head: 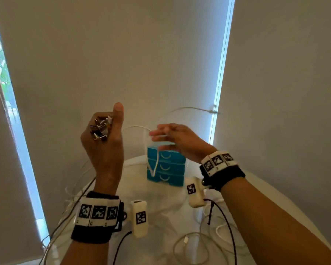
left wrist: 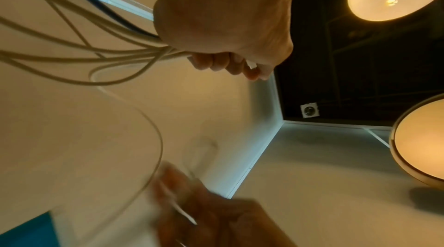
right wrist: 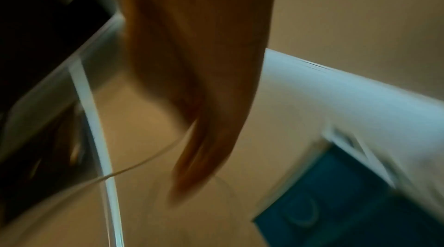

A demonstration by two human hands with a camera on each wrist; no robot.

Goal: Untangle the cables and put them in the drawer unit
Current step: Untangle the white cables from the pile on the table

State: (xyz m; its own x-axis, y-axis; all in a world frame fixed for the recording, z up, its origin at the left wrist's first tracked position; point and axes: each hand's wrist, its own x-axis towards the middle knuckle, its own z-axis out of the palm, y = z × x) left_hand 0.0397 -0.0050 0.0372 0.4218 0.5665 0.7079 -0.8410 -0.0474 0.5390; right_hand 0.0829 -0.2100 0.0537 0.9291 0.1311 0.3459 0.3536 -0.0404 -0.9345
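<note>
Several metal plug ends (head: 100,129) bunch in the raised left hand (head: 103,142), fist clenched round them, while white cables (head: 155,165) droop in front of the blue drawer unit (head: 166,169) on the white table (head: 161,203); the right hand (head: 178,139), fingers extended, seems to pinch one strand, though blur leaves that uncertain. In the left wrist view the cords (left wrist: 79,59) fan from the fist (left wrist: 225,29): light, limp, probably best taken near the stiff plugs. The right wrist view is smeared; only the fingers (right wrist: 199,137), one thin strand and the unit's corner (right wrist: 348,203) show.
</note>
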